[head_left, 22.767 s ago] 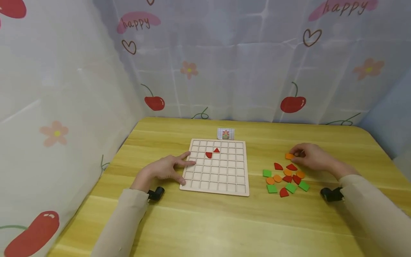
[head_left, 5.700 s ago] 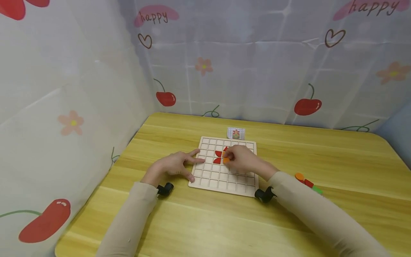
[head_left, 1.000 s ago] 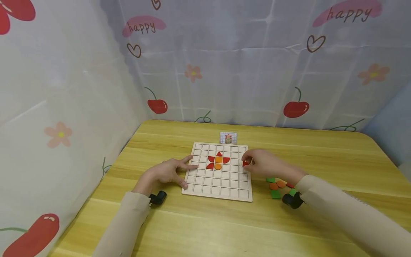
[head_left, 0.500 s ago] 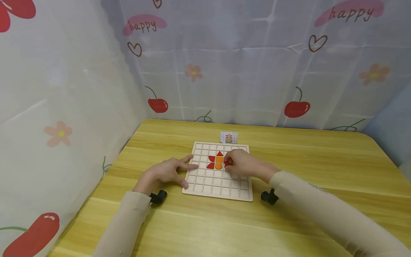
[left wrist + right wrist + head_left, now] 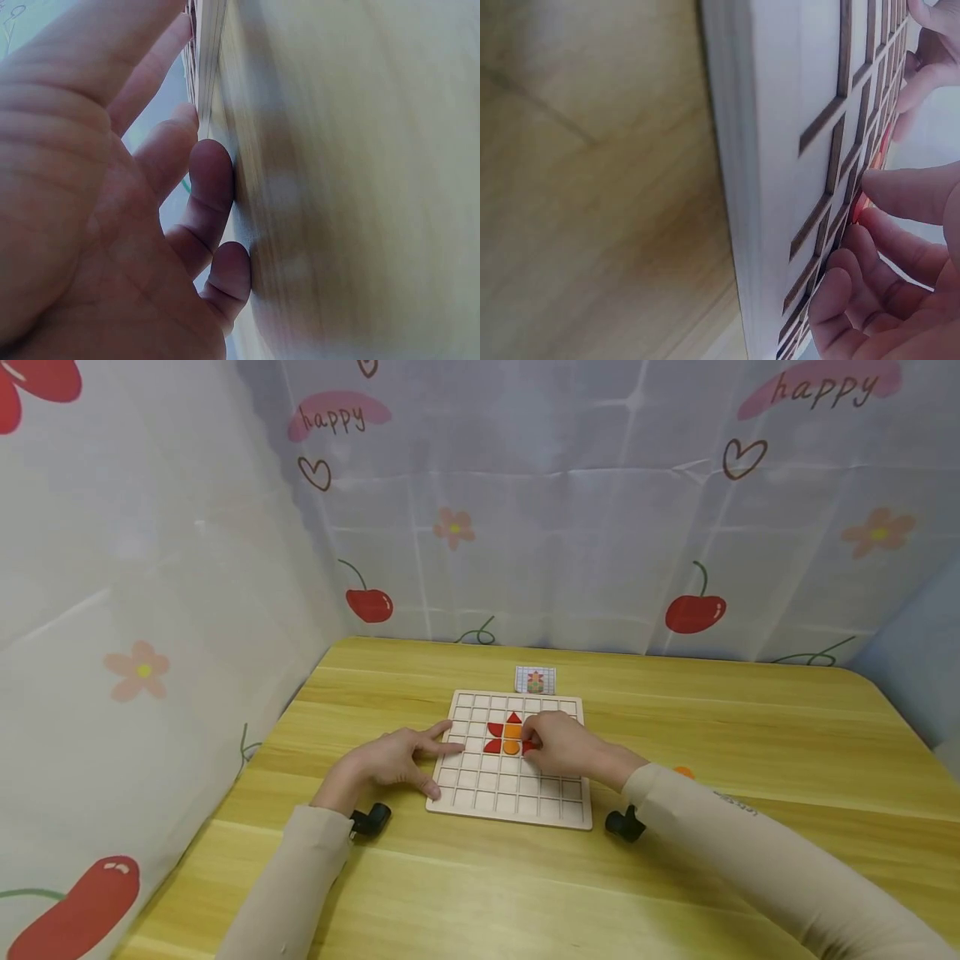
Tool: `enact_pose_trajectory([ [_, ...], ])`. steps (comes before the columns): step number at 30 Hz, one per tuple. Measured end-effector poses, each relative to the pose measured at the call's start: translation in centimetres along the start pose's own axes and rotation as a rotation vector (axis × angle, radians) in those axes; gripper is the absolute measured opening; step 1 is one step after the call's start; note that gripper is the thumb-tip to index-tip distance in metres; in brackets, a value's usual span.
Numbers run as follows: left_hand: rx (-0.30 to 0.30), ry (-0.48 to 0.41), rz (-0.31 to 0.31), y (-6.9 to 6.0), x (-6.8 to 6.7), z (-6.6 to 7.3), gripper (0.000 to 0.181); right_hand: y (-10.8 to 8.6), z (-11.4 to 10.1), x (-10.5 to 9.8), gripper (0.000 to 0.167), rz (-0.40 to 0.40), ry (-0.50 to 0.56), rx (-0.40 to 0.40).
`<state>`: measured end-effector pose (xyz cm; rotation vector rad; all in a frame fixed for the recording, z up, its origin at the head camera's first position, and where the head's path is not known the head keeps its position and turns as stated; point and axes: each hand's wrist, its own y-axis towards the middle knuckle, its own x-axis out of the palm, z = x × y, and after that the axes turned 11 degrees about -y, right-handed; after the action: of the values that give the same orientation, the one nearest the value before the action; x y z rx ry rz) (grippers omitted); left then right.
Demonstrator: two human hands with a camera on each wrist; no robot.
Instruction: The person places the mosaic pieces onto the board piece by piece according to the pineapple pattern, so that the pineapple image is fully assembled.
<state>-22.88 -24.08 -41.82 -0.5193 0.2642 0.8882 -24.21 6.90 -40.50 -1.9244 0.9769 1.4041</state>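
A pale wooden grid board (image 5: 486, 783) lies on the table. My left hand (image 5: 393, 757) rests at its left edge, fingers spread, fingertips touching the rim. Over the middle cells, my right hand (image 5: 564, 747) pinches a red quarter-circle tile (image 5: 860, 207) between thumb and index finger, down at the board, just right of an orange round tile (image 5: 512, 747). Above that lie an orange square tile (image 5: 512, 732) and a red triangle tile (image 5: 513, 718). Two red quarter-circle tiles (image 5: 495, 729) sit to their left. My right fingers hide the cell beside the orange square.
A small printed pattern card (image 5: 536, 680) lies behind the board. An orange tile (image 5: 684, 772) peeks out behind my right sleeve, which hides the area of the loose tiles. A patterned curtain (image 5: 555, 568) stands behind the table.
Within the last second my right hand carried the red tile left, from the board's right edge to beside the orange round tile. Earlier, fewer tiles lay on the board. The left hand stays put.
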Motion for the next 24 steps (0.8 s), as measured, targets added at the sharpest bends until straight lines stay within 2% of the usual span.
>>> enact_pose_trajectory([
  [6, -0.003, -0.010, 0.003, -0.1, 0.1, 0.1, 0.073, -0.5, 0.7, -0.2, 0.016, 0.004, 0.029, -0.019],
  [12, -0.004, 0.023, 0.003, 0.0, -0.1, 0.0, 0.074, -1.6, 2.0, -0.8, 0.019, -0.010, 0.076, -0.030],
  [19, -0.004, 0.035, 0.000, 0.2, -0.2, -0.3, 0.073, -3.8, 3.6, -2.2, 0.020, -0.048, 0.119, 0.024],
  [24, 0.007, 0.023, -0.008, 0.1, -0.1, -0.1, 0.073, -5.8, 5.4, -2.9, 0.020, -0.033, 0.142, 0.003],
])
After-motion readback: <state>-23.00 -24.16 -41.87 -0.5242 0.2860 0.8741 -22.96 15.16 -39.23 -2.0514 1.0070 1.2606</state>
